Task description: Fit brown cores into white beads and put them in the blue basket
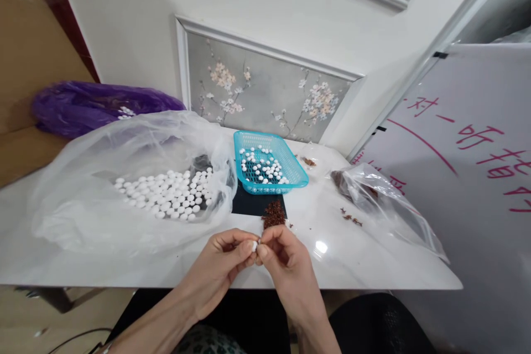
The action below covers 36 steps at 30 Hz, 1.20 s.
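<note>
My left hand (224, 257) pinches a small white ball (254, 245) between thumb and fingertips, just above the table's front edge. The fingers of my right hand (290, 260) are pressed together against the ball's right side; whatever lies between them is too small to make out. Just beyond my fingers is a heap of small reddish-brown pieces (274, 214), partly on a black mat (249, 203). A blue plastic basket (299, 178) holding several white balls stands behind the heap. To the left, many more white balls (170, 191) lie in a clear plastic bag (78, 193).
A purple bag (83, 108) lies at the back left beside cardboard (37, 38). On the right, an open clear bag (390, 193) with brown contents rests near loose brown pieces (352, 219). A whiteboard with red writing (468, 177) stands beyond the table's (373, 260) right side.
</note>
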Each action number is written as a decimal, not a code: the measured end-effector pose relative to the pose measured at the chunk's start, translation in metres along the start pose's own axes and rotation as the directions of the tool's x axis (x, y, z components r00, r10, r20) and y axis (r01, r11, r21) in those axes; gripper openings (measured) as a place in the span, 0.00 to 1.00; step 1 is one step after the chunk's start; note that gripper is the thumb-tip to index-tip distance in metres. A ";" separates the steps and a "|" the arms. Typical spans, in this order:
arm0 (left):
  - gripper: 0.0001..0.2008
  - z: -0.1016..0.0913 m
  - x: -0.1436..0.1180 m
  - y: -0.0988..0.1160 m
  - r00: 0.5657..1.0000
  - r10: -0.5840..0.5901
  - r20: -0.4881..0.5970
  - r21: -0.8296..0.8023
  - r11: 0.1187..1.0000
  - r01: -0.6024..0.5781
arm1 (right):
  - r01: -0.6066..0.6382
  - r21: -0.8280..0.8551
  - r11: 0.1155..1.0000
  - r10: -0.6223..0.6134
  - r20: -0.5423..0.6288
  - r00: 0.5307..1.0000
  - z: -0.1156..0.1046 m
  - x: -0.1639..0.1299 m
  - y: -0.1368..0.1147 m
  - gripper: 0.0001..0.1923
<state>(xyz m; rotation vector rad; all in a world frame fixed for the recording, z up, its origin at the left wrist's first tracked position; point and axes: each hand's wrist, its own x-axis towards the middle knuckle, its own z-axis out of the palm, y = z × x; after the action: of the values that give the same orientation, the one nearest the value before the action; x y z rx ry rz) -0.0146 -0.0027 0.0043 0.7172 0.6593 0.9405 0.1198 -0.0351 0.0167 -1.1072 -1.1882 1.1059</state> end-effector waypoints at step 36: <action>0.13 0.001 0.001 -0.001 0.994 -0.021 0.103 0.074 0.997 0.013 | 0.139 -0.212 0.967 -0.103 0.172 0.980 -0.011 -0.003 -0.003 0.12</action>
<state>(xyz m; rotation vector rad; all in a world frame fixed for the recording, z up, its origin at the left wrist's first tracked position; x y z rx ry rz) -0.0129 -0.0022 0.0042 0.8189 0.6096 0.8608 0.1304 -0.0391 0.0189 -1.1136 -1.5166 0.9985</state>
